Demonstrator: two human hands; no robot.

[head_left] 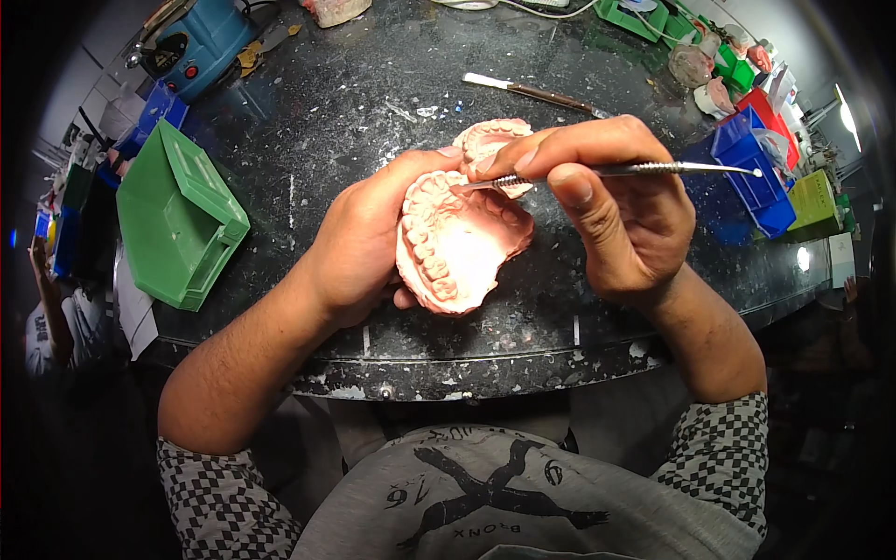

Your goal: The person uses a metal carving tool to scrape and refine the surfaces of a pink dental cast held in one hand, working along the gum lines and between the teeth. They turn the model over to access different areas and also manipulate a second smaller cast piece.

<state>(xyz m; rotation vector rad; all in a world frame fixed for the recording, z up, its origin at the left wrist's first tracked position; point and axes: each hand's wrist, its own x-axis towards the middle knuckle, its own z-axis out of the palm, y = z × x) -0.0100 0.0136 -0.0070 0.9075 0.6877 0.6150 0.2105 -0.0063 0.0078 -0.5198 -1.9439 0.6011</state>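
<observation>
My left hand (359, 233) is closed around the left side of a pinkish plaster dental model (431, 245), its row of teeth turned up under bright light. In my right hand (625, 201) a slim metal dental carving tool (644, 169) is pinched between thumb and fingers. Its near tip reaches the inner side of the teeth at the model's upper end; whether it touches cannot be made out. The other end points right, past my knuckles. Just beyond lies a second pinkish dental model (493, 138), partly covered by my right fingers.
A green bin (177, 224) stands at the left, with a blue machine (198, 47) behind it. A brown-handled knife (532, 91) lies on the far side of the black, plaster-spotted table (373, 84). Blue bins (751, 177) and more plaster models (693, 65) line the right.
</observation>
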